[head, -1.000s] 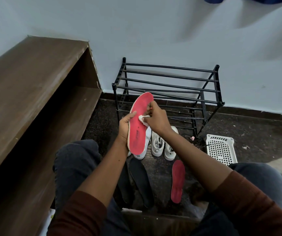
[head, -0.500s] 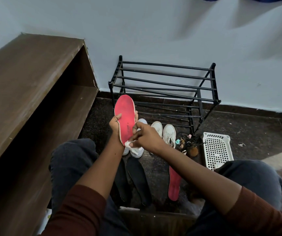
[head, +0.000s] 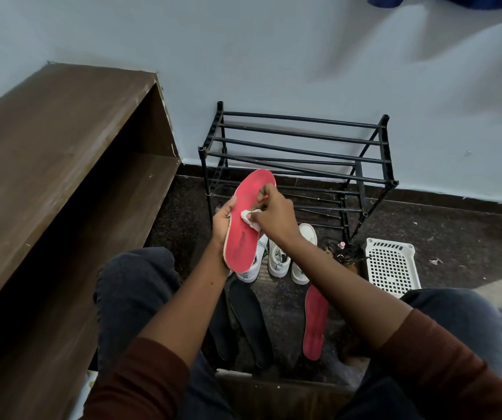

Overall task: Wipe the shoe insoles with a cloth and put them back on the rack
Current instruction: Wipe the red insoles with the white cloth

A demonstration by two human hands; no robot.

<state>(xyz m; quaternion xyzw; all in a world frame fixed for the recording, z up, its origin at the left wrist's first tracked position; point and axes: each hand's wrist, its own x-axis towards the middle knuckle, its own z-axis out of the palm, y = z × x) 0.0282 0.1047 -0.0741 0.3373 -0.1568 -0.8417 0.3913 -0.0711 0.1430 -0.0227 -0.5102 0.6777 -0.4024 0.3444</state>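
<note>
Open way to the top tier of the rack, crowded floor beneath
At 1 o'clock of the held insole, top rails bare and open from above, lower tiers narrowed by close bars; wooden shelf unit walling off 9 o'clock; white shoes at 5 o'clock just before the rack's foot, black insoles and a red insole flat on the ground at 6; white basket at 4 o'clock beside small clutter; bare dark strip right of the rack at 3
</note>
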